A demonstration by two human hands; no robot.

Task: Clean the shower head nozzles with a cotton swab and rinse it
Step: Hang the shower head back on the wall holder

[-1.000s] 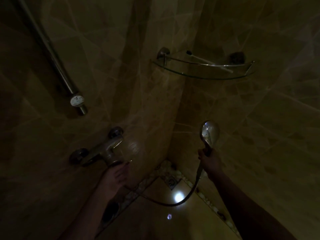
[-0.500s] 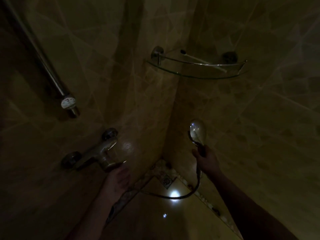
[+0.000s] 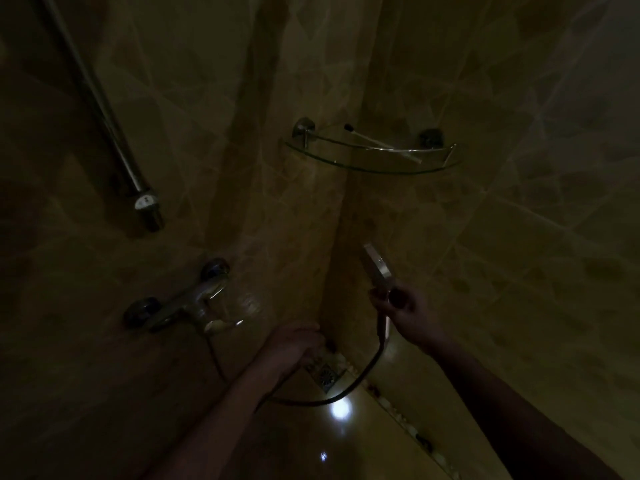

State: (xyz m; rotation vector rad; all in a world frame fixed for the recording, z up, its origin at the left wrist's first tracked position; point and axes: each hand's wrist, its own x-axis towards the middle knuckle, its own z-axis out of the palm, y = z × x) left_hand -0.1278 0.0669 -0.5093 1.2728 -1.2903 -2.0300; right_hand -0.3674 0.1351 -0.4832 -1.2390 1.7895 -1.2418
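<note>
In a dim, tan-tiled shower corner, a person's right hand [image 3: 403,308] is closing its fingers round the handle of a chrome hand-held shower head [image 3: 375,268], tilting it edge-on toward the corner, apparently so that any spray falls over the square metal floor drain [image 3: 325,375] below. The left hand [image 3: 296,344] is hanging loosely curled just right of the chrome wall-mounted mixer tap [image 3: 188,303], gripping nothing that can be made out; it is probably staying close to work the water for the rinse. The dark flexible hose [image 3: 349,389] is looping slack from the handle down toward the floor. A thin white cotton swab [image 3: 381,143] is lying on the curved glass corner shelf [image 3: 367,166], parked well clear of the water.
</note>
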